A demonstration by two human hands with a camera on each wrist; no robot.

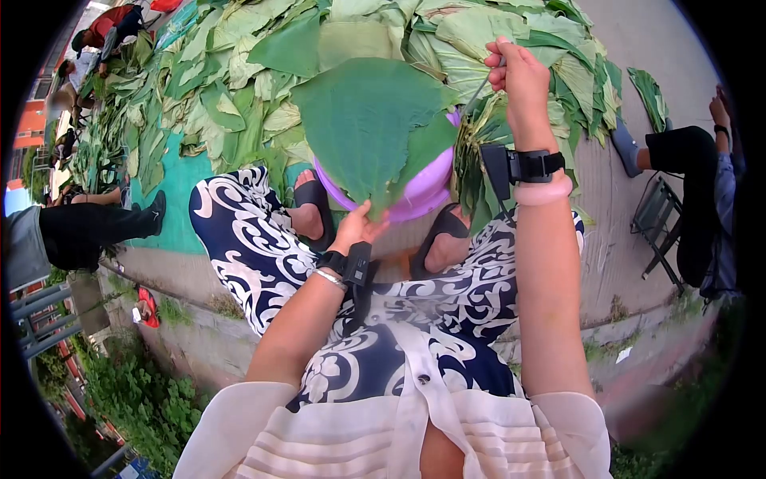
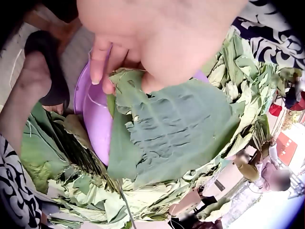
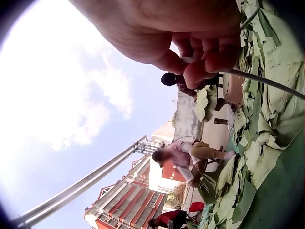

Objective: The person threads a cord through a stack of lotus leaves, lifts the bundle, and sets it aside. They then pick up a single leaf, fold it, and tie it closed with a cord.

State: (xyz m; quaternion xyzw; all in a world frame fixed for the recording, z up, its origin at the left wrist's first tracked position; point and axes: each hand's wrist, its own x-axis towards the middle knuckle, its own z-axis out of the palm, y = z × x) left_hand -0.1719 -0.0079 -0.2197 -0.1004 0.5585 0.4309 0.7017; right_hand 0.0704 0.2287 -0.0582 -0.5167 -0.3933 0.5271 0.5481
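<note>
Large green leaf (image 1: pixel 363 120) held over purple basin (image 1: pixel 427 195), above knees. We judge it light, limp, tear-prone; best taken at lower edge. Grip of left hand (image 1: pixel 357 227) pinched on that edge. Grip of right hand (image 1: pixel 519 76) clamped on thin stem (image 1: pixel 477 94), raised. Right of basin, leaf bundle (image 1: pixel 471 160) crowds in; spread leaves (image 1: pixel 239 64) on ground beyond.

Soft, even daylight with faint shadows lights all three fisheye views, their edges bent and dark-cornered, while the wrist views blur the near hands and the right one glares with bright sky (image 3: pixel 71 95).
</note>
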